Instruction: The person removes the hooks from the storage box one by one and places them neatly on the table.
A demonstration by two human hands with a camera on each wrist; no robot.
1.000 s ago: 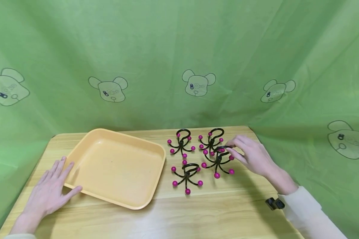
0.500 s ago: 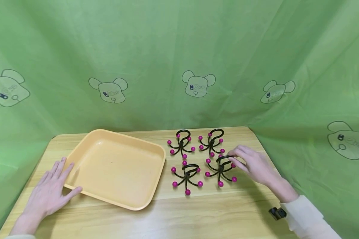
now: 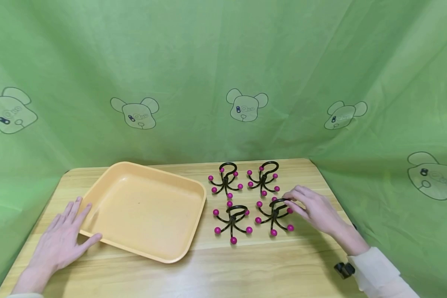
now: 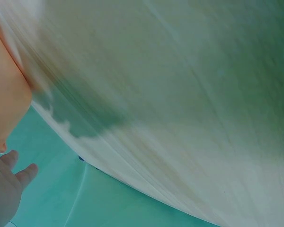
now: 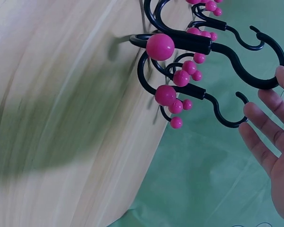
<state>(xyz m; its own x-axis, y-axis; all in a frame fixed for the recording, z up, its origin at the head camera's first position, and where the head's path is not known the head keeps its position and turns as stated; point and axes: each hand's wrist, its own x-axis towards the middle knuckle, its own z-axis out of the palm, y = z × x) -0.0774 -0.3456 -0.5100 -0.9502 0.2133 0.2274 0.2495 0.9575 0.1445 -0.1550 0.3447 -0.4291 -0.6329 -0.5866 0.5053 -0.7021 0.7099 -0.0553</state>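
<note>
My right hand (image 3: 314, 209) pinches the curved top of a black multi-arm hanging hook (image 3: 275, 216) with pink ball tips. That hook stands upright on the table at the front right of a group of similar ones. In the right wrist view, thumb and fingers meet at its crook (image 5: 270, 81). Beside it stand a front-left hook (image 3: 232, 221), a back-left hook (image 3: 225, 180) and a back-right hook (image 3: 263, 179). My left hand (image 3: 61, 238) lies with spread fingers on the left rim of a shallow orange tray (image 3: 171, 257).
The wooden table (image 3: 231, 273) carries the tray at left and the hooks at right. A green curtain (image 3: 193, 136) printed with bear heads surrounds its back and sides. The left wrist view shows mostly blurred table surface (image 4: 189, 142).
My right hand has brought its hook toward the front of the table and down, away from the back-right one. The left hand and tray have stayed put.
</note>
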